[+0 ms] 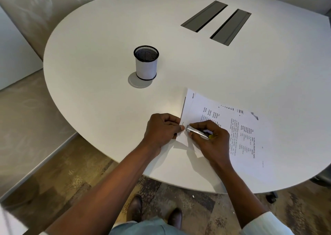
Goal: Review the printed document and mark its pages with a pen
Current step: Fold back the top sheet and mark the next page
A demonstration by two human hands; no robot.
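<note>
The printed document (232, 127), white sheets with black text, lies on the white table (107, 73) near its front edge, turned sideways to me. My left hand (161, 129) pinches the document's left edge, with the page corner lifted slightly. My right hand (211, 138) rests on the page and grips a silver pen (196, 131) that lies nearly flat, its near end pointing left toward my left thumb. Which end of the pen touches the paper I cannot tell.
A black mesh pen cup (146, 63) stands upright on the table behind and left of my hands. Two dark cable slots (216, 21) sit in the tabletop at the back. A chair base with a caster (272, 197) shows under the table at right.
</note>
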